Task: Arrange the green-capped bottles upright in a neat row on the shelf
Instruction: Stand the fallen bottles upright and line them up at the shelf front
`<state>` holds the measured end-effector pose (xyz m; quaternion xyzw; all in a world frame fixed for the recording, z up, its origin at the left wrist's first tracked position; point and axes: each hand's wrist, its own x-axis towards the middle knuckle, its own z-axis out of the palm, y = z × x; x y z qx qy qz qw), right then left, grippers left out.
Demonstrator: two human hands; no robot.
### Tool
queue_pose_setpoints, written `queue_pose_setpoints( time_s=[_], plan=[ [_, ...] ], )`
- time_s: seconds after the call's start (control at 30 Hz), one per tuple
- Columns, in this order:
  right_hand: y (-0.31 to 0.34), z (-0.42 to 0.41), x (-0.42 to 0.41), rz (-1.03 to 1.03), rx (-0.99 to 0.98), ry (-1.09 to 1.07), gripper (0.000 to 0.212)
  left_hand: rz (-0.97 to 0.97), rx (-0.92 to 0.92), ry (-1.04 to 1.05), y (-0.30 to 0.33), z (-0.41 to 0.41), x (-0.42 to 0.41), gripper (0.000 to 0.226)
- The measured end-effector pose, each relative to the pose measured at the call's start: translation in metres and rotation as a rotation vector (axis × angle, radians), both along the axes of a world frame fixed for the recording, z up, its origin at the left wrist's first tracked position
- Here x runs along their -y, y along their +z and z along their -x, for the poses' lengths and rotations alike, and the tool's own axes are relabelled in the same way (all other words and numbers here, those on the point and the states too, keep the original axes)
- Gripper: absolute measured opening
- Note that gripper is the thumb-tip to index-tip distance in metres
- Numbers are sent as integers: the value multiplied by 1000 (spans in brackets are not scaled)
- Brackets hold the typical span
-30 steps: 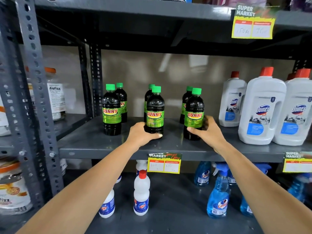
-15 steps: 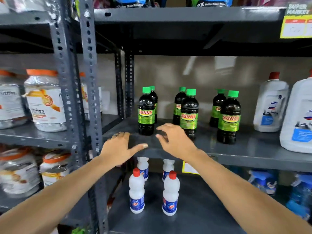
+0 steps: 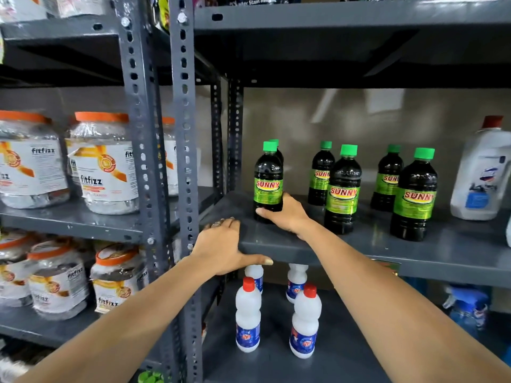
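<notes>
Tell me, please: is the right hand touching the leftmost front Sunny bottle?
Touching. In the head view, the right hand wraps around the lower part of the leftmost front bottle, with the thumb lying across its base and no gap showing.

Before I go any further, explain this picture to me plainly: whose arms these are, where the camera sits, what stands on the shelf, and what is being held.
There is no machine here. A person wears a camera on the head, so it looks forward and down along both bare arms.

The right hand is wrapped around the base of the leftmost green-capped bottle, which stands upright on the grey shelf. The left hand holds nothing; it rests on the shelf's front corner.

Six green-capped bottles show, three in front and three behind, all upright. A white jug with a red cap stands to their right.

Below are small white bottles with red caps. The next rack to the left holds orange-lidded jars.
</notes>
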<state>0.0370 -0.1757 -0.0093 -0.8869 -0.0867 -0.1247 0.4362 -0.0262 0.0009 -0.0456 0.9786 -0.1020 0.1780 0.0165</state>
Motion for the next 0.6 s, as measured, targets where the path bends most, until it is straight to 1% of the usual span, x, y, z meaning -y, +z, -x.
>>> queue_pose_setpoints(
  time_s=[0.1,0.23,0.33,0.5,0.6],
  plan=[
    [0,3,1,5,3,59,60,1,11,-1,0,0,0,132],
    [-3,5,-4,7,-10,99,69,13,18,-6,-1,-2,-1,130],
    [-4,8,-7,16,-8,88,72,11,39,-9,-2,-1,0,128],
    [-4,9,-8,6,-1,93,70,24,50,-9,-2,1,0,130],
    [-4,19,-6,-17,-15,67,77,28,47,-17,1,4,0,128]
  ],
)
